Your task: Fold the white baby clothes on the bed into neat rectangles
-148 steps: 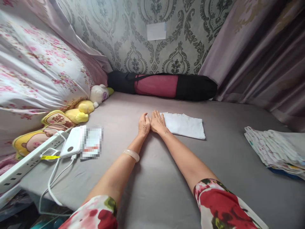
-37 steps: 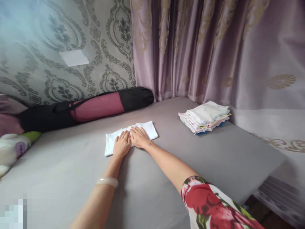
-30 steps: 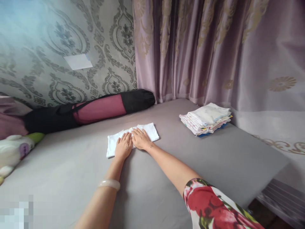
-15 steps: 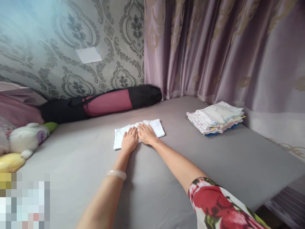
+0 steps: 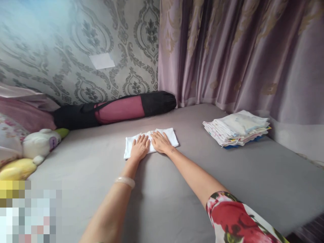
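Note:
A folded white cloth lies flat on the grey bed sheet, its long side running left to right. My left hand rests palm down on the left half of it, fingers stretched out. Just to the right, my right hand presses flat on the cloth's middle, fingers also extended and a little spread. Neither hand grips the fabric. Both palms cover part of the cloth's centre. A pale bangle circles my left forearm.
A stack of folded cloths sits at the right of the bed. Along the wall lies a long black and pink bag. Plush toys are at the left, and a purple curtain hangs behind the stack.
My hands have moved slightly apart on the cloth, the right one a little to the right. The whole view has shifted a bit, so everything appears further right.

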### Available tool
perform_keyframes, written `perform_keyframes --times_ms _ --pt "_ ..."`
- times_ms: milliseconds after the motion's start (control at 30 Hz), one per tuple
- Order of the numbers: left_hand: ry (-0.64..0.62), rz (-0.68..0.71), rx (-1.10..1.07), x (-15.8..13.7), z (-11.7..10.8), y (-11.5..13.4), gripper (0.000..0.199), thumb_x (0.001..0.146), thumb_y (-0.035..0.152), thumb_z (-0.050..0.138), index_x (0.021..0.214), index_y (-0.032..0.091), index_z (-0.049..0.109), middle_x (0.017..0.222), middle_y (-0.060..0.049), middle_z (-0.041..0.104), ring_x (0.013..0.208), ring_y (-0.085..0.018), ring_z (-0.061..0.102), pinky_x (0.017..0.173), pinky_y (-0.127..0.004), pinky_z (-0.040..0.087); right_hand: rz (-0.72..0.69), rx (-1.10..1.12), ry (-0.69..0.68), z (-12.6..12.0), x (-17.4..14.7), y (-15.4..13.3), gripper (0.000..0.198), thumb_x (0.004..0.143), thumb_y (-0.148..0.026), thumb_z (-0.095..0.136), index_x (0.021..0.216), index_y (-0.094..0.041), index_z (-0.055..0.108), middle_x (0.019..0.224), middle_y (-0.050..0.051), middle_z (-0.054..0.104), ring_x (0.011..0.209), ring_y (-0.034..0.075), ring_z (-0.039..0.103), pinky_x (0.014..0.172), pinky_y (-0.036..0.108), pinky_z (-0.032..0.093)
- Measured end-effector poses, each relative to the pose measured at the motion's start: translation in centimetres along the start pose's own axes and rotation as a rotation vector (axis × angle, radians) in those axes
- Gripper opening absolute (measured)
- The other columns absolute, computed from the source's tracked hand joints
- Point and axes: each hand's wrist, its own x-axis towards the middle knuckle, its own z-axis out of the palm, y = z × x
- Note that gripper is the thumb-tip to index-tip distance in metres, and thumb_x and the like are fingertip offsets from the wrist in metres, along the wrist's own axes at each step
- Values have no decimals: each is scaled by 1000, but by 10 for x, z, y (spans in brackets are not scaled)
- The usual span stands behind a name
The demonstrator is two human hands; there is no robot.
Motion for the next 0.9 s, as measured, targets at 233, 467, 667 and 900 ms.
perform_keyframes --times_ms 233,467,667,900 --pt "-20 -7 8 -1 0 1 55 100 40 19 148 20 37 157 -8 31 148 -24 21 118 -50 18 9 -6 -8 2 1 -1 53 99 -33 23 149 -19 37 158 4 31 147 20 19 120 46 7" --pt "38 4 70 -5 -6 -6 55 101 42 19 148 19 36 156 -10 33 146 -23 25 117 -47 22 65 62 -50 -14 -1 4 58 100 -37 19 153 -16 26 161 6 22 148 20 13 120 45 7" --pt "37 -60 148 -15 -2 -23 58 100 45 18 148 17 36 155 -13 35 145 -28 27 118 -52 20 102 -62 -7 -8 -9 15 56 100 -37 22 151 -15 33 159 8 26 147 22 16 120 46 4" --pt "-20 -99 127 -15 -3 -20 60 100 46 17 151 17 32 158 -11 29 147 -27 23 119 -50 18 95 -103 26 -4 -9 16 55 100 -37 22 149 -17 36 158 7 30 147 20 19 119 46 5"
